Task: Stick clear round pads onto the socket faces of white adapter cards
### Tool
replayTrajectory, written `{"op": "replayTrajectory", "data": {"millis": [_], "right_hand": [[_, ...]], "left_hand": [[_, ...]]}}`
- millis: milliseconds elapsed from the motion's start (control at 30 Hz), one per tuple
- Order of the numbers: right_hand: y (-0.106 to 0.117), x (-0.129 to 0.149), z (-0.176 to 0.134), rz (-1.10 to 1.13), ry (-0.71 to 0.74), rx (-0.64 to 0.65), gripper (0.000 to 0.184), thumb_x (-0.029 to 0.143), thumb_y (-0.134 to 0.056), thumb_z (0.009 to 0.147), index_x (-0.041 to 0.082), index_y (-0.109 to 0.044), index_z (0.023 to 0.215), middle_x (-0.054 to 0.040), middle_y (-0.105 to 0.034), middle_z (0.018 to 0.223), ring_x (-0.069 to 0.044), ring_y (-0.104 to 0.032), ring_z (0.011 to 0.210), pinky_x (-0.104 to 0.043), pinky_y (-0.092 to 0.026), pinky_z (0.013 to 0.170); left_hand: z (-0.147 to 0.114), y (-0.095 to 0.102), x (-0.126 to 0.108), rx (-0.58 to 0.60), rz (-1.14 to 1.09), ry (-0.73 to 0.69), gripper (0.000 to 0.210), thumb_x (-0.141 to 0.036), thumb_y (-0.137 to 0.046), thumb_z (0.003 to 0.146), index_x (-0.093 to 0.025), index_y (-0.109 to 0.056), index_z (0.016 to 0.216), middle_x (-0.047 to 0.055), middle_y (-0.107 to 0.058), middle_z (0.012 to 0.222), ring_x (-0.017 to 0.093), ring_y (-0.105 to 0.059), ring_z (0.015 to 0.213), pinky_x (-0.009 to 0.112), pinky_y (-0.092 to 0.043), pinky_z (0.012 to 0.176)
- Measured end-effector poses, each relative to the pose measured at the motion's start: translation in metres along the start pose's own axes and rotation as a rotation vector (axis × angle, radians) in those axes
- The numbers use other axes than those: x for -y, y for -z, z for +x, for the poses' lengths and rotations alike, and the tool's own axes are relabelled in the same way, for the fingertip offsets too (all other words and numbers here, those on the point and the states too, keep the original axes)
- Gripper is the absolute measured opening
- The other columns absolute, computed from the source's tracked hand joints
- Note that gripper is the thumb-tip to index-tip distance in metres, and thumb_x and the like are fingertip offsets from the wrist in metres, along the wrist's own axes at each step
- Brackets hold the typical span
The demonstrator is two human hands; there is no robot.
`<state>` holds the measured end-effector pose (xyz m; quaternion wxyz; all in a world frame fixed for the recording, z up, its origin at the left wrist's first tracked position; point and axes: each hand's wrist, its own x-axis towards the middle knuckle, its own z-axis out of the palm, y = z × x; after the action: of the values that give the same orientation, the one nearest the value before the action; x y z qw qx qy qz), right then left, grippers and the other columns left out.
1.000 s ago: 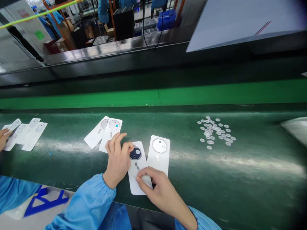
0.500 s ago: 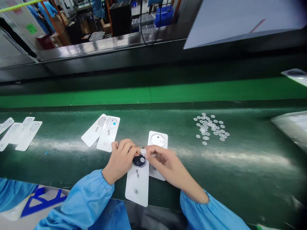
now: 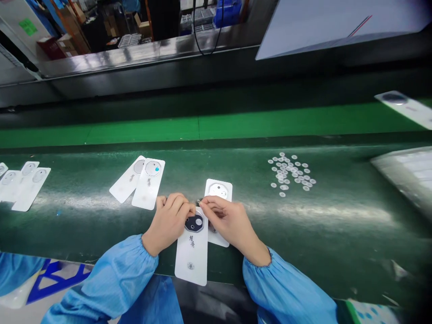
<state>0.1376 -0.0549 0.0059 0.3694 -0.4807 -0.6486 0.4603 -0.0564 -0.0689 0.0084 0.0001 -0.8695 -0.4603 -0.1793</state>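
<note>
In the head view my left hand point(image 3: 170, 221) has its fingers curled over the upper left edge of a white phone-back panel point(image 3: 191, 256), beside its black camera area. My right hand point(image 3: 227, 220) pinches thumb and forefinger at that panel's top right corner. Something tiny and pale shows at its fingertips, too small to name. Partly under the right hand lies a second white panel point(image 3: 219, 184) with a pale camera area. Two more panels overlap to the left, the front one point(image 3: 148, 189) bearing a blue dot.
Small clear round discs point(image 3: 286, 170) lie scattered on the green work surface point(image 3: 243, 164) at right. Several white panels point(image 3: 32, 189) sit far left. Beyond runs a bright green belt point(image 3: 151, 123) with a panel point(image 3: 405, 108) at right. A clear plastic-covered stack point(image 3: 408, 173) stands at the right edge.
My right hand has shifted slightly left and up to the panel's top corner. My left hand keeps its place on the panel. The panel on the far belt has moved leftward into view.
</note>
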Motion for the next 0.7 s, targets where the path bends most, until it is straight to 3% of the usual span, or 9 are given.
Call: {"op": "replayTrajectory", "data": {"millis": [100,400,700], "right_hand": [[0.001,0.000,0.000,-0.065,0.042,0.041,0.028,0.042,-0.052,0.100,0.021,-0.066,0.087,0.0005,-0.063,0.063,-0.013,-0.056,0.050,-0.025,-0.049,0.050],[-0.012,0.000,0.000,-0.361,0.156,-0.027,0.026,0.026,-0.045,0.101,0.022,-0.059,0.079,0.0009,-0.060,0.065,-0.014,-0.053,0.053,-0.025,-0.042,0.056],[-0.017,-0.002,-0.001,-0.383,0.189,-0.067,0.024,0.024,-0.044,0.102,0.022,-0.059,0.084,-0.0004,-0.061,0.067,-0.015,-0.056,0.057,-0.026,-0.042,0.057]], "left_hand": [[0.000,-0.002,0.002,0.026,0.004,0.002,0.018,-0.005,-0.048,0.097,-0.019,-0.054,0.087,0.005,-0.066,0.093,0.023,-0.057,0.099,0.040,-0.024,0.071],[0.002,0.005,-0.007,0.120,0.028,0.070,0.017,-0.004,-0.049,0.094,-0.019,-0.053,0.088,0.004,-0.061,0.087,0.024,-0.052,0.090,0.040,-0.025,0.070],[-0.004,0.004,-0.012,0.104,0.031,0.086,0.020,-0.001,-0.046,0.093,-0.019,-0.054,0.090,0.005,-0.062,0.089,0.023,-0.053,0.091,0.040,-0.025,0.071]]}}
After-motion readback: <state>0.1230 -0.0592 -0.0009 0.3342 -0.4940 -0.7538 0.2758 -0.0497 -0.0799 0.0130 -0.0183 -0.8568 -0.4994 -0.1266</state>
